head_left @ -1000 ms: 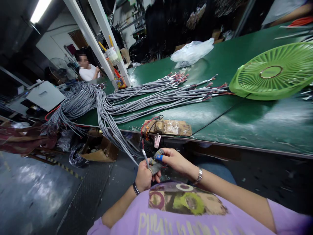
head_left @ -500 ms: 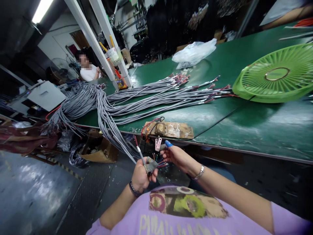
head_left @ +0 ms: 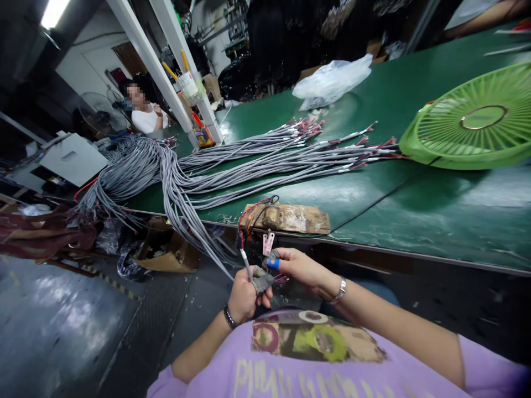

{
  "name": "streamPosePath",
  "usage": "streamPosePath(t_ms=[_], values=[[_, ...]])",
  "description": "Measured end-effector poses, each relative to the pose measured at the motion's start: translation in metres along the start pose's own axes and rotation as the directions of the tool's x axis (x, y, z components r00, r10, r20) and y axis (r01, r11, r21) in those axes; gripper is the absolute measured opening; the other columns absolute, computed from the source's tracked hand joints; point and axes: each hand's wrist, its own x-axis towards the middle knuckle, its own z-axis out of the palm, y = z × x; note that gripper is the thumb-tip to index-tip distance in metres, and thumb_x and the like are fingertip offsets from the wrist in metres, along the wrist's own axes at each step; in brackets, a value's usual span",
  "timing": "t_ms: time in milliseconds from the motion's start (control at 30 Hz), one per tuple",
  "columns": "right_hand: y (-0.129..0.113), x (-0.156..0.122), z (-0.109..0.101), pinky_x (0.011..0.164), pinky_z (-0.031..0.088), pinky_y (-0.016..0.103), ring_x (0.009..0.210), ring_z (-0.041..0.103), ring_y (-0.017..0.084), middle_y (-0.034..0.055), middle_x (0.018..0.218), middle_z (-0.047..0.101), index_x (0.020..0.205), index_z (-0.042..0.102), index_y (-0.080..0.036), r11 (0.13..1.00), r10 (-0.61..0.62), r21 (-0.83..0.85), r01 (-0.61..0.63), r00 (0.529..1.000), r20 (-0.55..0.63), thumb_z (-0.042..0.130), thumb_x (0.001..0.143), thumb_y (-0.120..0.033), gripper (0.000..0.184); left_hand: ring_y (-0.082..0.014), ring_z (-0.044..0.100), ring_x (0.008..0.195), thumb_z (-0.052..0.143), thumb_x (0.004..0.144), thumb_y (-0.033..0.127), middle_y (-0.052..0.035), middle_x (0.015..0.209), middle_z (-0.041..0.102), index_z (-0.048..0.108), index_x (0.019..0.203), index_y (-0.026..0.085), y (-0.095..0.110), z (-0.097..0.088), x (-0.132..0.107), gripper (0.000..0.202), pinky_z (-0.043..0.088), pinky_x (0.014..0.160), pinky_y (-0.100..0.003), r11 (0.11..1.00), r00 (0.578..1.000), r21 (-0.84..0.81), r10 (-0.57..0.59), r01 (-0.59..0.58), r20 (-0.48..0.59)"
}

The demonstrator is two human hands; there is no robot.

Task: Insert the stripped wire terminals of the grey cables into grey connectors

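My left hand, its thumb and a finger wrapped in grey covering, is closed around a grey cable. The cable's white-banded end with dark red wires points up above the fist. Thin coloured wires stick out on the right side of that hand. My right hand, with blue tape on the thumb, pinches just above these wires; what lies between its fingertips is hidden. A pink clip hangs right above the right fingertips, by a worn wooden block at the table edge with red and black leads.
Long bundles of grey cables lie across the green table and droop over its front edge. A green fan stands at right, a plastic bag behind. A cardboard box sits below; a person is at far left.
My right hand has come down and left to the wires, its thumb now bent over. My left hand has shifted slightly right with the cable. The camera view has tilted a little.
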Motion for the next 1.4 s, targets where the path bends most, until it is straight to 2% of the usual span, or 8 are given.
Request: streamPosePath(t_ms=[200,300,500,667,867,1100,1267,1400], values=[[0.005,0.001,0.007,0.057,0.036,0.024,0.056,0.045,0.008,-0.0035,0.061,0.056,0.067,0.058,-0.015,0.981,-0.160,-0.129,0.143,0.978,-0.133,0.074,0.058,-0.049,0.039,-0.0064,0.047,0.029,0.068,0.067,0.038,0.0021,0.045,0.058,0.050,0.062,0.016,-0.005,0.002,0.001,0.029,0.021,0.029,-0.015,0.997,0.990,-0.038,0.066,-0.071,-0.124],[0.008,0.002,0.008,0.058,0.036,0.024,0.057,0.046,0.009,-0.0030,0.063,0.057,0.069,0.059,-0.015,0.978,-0.178,-0.140,0.157,0.973,-0.148,0.073,0.059,-0.048,0.037,-0.0059,0.045,0.028,0.068,0.067,0.037,0.0028,0.045,0.057,0.050,0.064,0.016,-0.007,0.002,-0.001,0.028,0.021,0.028,-0.014,0.994,0.982,-0.056,0.088,-0.098,-0.166],[0.011,0.003,-0.013,0.057,0.039,0.023,0.055,0.048,0.009,-0.0015,0.061,0.058,0.067,0.059,-0.016,0.992,-0.066,0.100,0.073,0.996,-0.065,0.070,0.068,-0.043,0.029,-0.0062,0.043,0.026,0.069,0.064,0.036,0.0024,0.043,0.056,0.050,0.063,0.016,-0.001,-0.001,-0.004,0.028,0.025,0.027,-0.015,0.986,0.992,-0.147,0.063,-0.079,-0.110],[0.004,0.016,-0.020,0.056,0.045,0.023,0.058,0.053,0.010,0.0049,0.074,0.063,0.077,0.065,-0.014,0.955,0.069,0.295,-0.044,0.995,-0.076,0.059,0.077,-0.051,0.037,-0.0066,0.042,0.025,0.072,0.061,0.034,0.0018,0.041,0.056,0.049,0.064,0.016,0.008,-0.003,0.001,0.030,0.025,0.026,-0.014,0.980,1.000,-0.200,-0.007,0.002,-0.022],[0.001,0.033,-0.004,0.053,0.043,0.023,0.057,0.052,0.011,0.0026,0.066,0.061,0.079,0.066,-0.015,0.933,-0.077,0.348,0.088,0.996,-0.045,0.064,0.072,-0.054,0.040,-0.0067,0.042,0.025,0.071,0.061,0.034,0.0026,0.040,0.055,0.046,0.064,0.017,0.013,-0.004,0.016,0.030,0.023,0.026,-0.014,0.971,0.998,-0.238,-0.021,0.035,0.059],[-0.001,0.035,0.004,0.053,0.038,0.023,0.053,0.049,0.009,-0.0003,0.057,0.058,0.061,0.062,-0.014,0.908,-0.151,0.363,0.208,0.972,-0.180,0.072,0.064,-0.051,0.039,-0.0060,0.040,0.025,0.073,0.059,0.036,0.0039,0.039,0.053,0.046,0.064,0.018,0.009,-0.004,0.024,0.033,0.021,0.026,-0.014,0.974,0.995,-0.205,-0.080,0.091,0.062],[-0.004,0.033,0.008,0.054,0.038,0.023,0.054,0.048,0.009,-0.0004,0.058,0.057,0.059,0.061,-0.014,0.907,-0.131,0.369,0.203,0.969,-0.209,0.073,0.062,-0.051,0.039,-0.0062,0.040,0.024,0.071,0.057,0.035,0.0032,0.039,0.054,0.046,0.064,0.017,0.006,-0.001,0.024,0.031,0.020,0.025,-0.014,0.975,0.991,-0.181,-0.119,0.127,0.057],[0.001,0.032,0.004,0.053,0.040,0.023,0.056,0.050,0.011,0.0018,0.064,0.060,0.072,0.063,-0.015,0.908,-0.076,0.397,0.137,0.984,-0.164,0.065,0.072,-0.051,0.036,-0.0060,0.040,0.024,0.070,0.059,0.033,0.0034,0.039,0.054,0.047,0.064,0.017,0.008,-0.003,0.021,0.029,0.020,0.026,-0.014,0.977,0.995,-0.190,-0.090,0.096,0.042]])
